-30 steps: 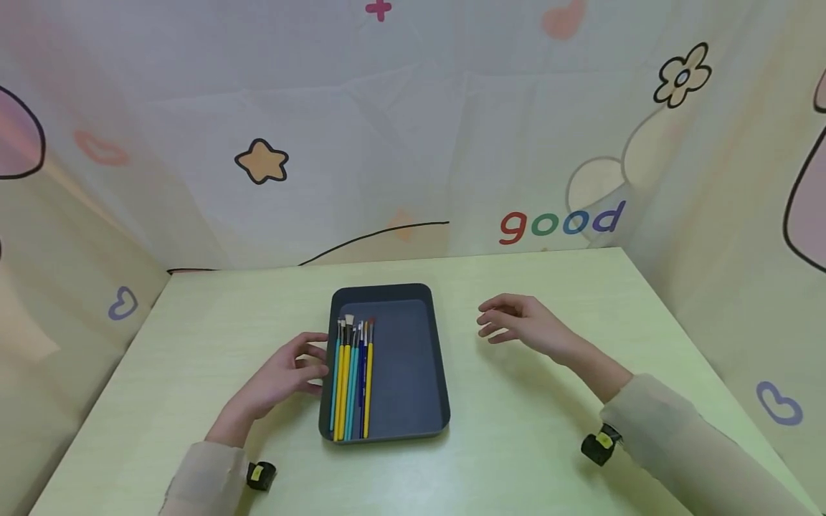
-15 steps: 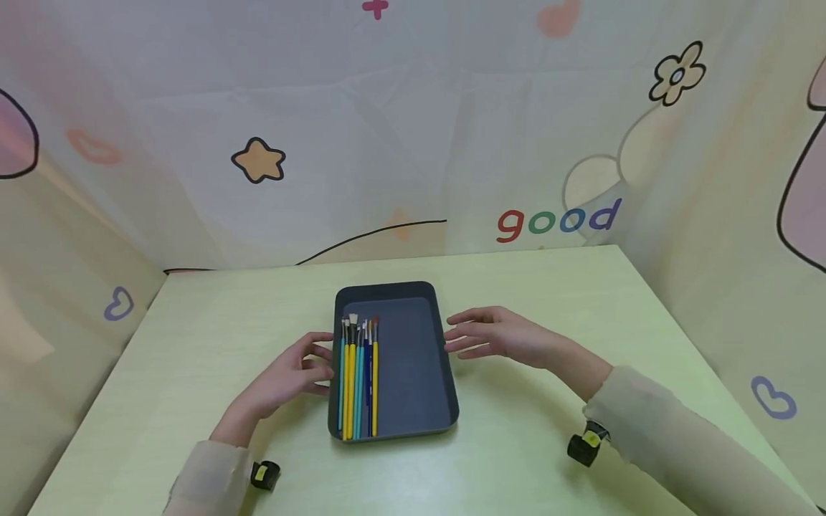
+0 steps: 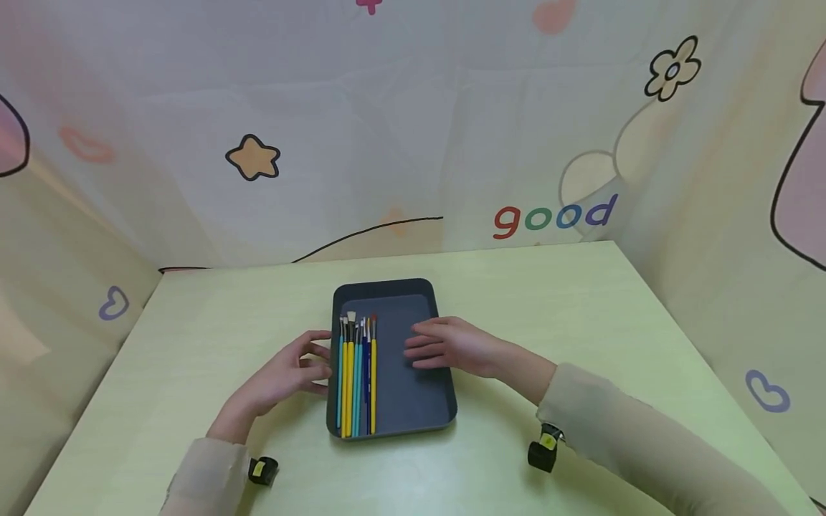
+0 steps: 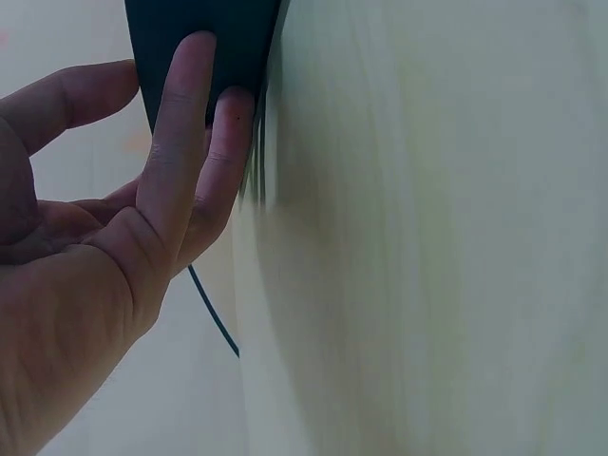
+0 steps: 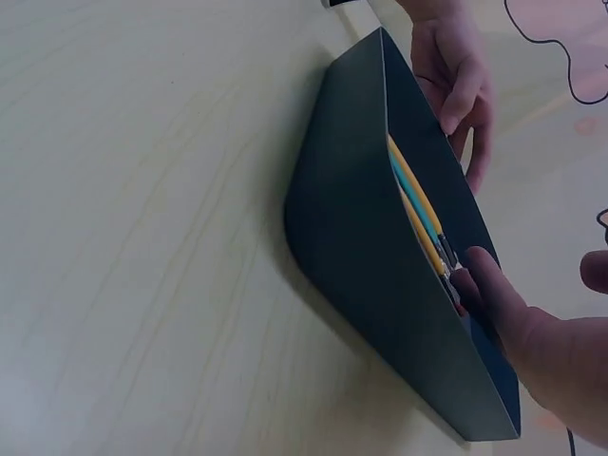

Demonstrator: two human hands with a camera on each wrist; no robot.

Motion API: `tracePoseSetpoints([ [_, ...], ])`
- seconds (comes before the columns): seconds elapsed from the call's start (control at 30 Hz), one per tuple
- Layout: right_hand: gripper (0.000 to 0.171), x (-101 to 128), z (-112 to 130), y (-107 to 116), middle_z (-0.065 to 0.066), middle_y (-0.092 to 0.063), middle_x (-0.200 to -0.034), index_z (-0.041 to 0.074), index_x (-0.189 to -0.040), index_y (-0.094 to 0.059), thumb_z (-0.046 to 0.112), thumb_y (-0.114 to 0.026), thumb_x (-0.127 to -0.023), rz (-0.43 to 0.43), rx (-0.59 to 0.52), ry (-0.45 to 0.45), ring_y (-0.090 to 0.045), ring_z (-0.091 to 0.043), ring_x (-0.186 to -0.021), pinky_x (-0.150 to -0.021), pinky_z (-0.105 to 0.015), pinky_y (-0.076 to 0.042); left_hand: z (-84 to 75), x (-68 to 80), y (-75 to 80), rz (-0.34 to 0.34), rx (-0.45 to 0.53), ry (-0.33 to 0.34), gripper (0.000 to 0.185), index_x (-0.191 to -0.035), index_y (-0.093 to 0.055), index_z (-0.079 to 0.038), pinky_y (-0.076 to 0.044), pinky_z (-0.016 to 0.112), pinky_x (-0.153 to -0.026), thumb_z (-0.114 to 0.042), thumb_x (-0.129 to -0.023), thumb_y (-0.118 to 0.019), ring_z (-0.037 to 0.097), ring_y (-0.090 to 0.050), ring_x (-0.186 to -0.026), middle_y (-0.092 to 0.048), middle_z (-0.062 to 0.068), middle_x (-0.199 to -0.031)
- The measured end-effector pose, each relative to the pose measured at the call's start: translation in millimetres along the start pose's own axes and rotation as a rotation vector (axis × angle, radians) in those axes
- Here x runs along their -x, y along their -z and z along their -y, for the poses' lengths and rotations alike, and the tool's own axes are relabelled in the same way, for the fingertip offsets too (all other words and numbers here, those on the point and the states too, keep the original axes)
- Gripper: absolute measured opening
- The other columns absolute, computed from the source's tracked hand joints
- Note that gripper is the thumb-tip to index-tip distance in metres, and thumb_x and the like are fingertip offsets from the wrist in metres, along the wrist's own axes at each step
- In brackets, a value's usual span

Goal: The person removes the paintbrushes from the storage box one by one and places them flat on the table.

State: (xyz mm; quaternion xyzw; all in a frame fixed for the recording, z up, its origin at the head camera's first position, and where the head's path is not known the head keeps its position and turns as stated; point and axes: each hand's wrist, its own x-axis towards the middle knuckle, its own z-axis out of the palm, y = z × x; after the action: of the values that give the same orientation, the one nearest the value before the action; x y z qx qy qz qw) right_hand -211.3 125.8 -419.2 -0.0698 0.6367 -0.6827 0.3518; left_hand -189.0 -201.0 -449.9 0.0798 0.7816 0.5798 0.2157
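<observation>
A dark grey tray lies on the pale table, its long side pointing away from me. Several paintbrushes with yellow, teal and blue handles lie side by side along its left part, bristles at the far end. Against the outside of the left wall rest the fingertips of my left hand, its fingers spread and loosely bent; the left wrist view shows them on the tray wall. My right hand reaches over the right rim, fingers extended over the tray's bare floor and apart from the brushes. It holds nothing.
Patterned cloth hangs behind and at both sides of the table. Small black wrist cameras hang under both sleeves, one at the left and one at the right.
My right hand has moved left from the table beside the tray to over its right part, its fingers straightening. The left hand stays at the left wall; the brushes lie as before.
</observation>
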Motion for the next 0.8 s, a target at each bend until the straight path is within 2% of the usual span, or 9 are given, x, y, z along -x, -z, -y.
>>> tracePoseSetpoints([
  [0.23,0.061,-15,-5,-15,-0.033,-0.040,-0.152,-0.012,-0.155,-0.026,0.028,-0.044,-0.111,-0.003,-0.067,-0.061,-0.045,-0.042,-0.139,-0.105,-0.044,-0.050,-2.7,1.1,1.8,0.021,0.002,0.002,0.063,-0.155,-0.033,-0.003,-0.061,0.045,-0.085,-0.004,-0.098,-0.061,0.037,-0.061,-0.110,-0.047,0.026,-0.135],
  [0.47,0.070,-22,-10,-25,-0.032,-0.044,-0.150,-0.011,-0.154,-0.028,0.040,-0.047,-0.109,0.005,-0.095,-0.058,-0.049,-0.042,-0.136,-0.108,-0.047,-0.047,-3.4,1.4,2.5,0.036,0.009,-0.001,0.064,-0.155,-0.032,-0.003,-0.061,0.045,-0.085,-0.004,-0.099,-0.061,0.037,-0.061,-0.110,-0.046,0.027,-0.136],
  [0.8,0.072,-35,-9,-37,-0.034,-0.043,-0.148,-0.016,-0.151,-0.026,0.038,-0.048,-0.108,-0.042,-0.154,-0.082,-0.047,-0.044,-0.137,-0.111,-0.050,-0.043,-1.0,-0.8,3.4,0.023,0.024,0.003,0.065,-0.154,-0.033,-0.003,-0.061,0.045,-0.084,-0.003,-0.097,-0.063,0.035,-0.062,-0.108,-0.047,0.027,-0.134],
])
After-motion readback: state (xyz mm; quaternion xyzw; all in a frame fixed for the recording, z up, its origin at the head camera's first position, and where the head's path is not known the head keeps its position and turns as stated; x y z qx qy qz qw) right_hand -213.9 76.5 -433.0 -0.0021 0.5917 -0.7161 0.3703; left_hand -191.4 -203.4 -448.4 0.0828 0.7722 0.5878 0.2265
